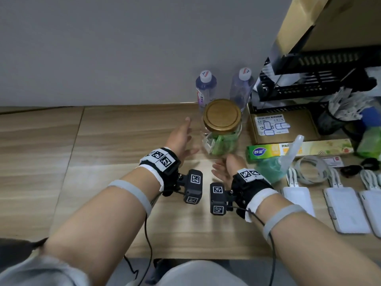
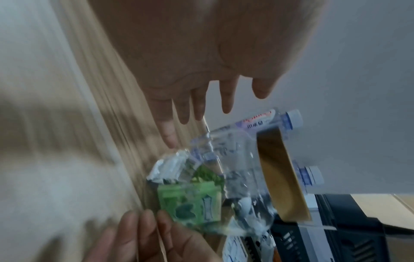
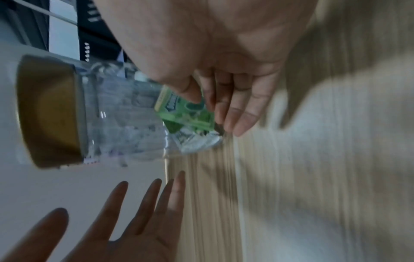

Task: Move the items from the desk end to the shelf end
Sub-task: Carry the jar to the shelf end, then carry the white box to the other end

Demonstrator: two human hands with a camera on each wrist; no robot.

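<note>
A glass jar (image 1: 221, 141) with a round golden-brown lid (image 1: 222, 118) stands upright on the wooden desk (image 1: 103, 141), with green packets inside. My left hand (image 1: 186, 137) is open just left of the jar, fingers spread and straight. My right hand (image 1: 223, 166) is open at the jar's near side, low by its base. The left wrist view shows the left hand (image 2: 226, 99) clear of the jar (image 2: 224, 177). In the right wrist view the right hand (image 3: 215, 109) has its thumb in front of the jar (image 3: 125, 115); I cannot tell whether it touches.
Two water bottles (image 1: 206, 87) (image 1: 242, 85) stand behind the jar against the wall. A black shelf rack (image 1: 309, 79) is at the right, with a cardboard box (image 1: 282, 124), a green film box (image 1: 268, 151), a spray bottle (image 1: 286, 157), cables and white power banks (image 1: 346, 209) in front of it.
</note>
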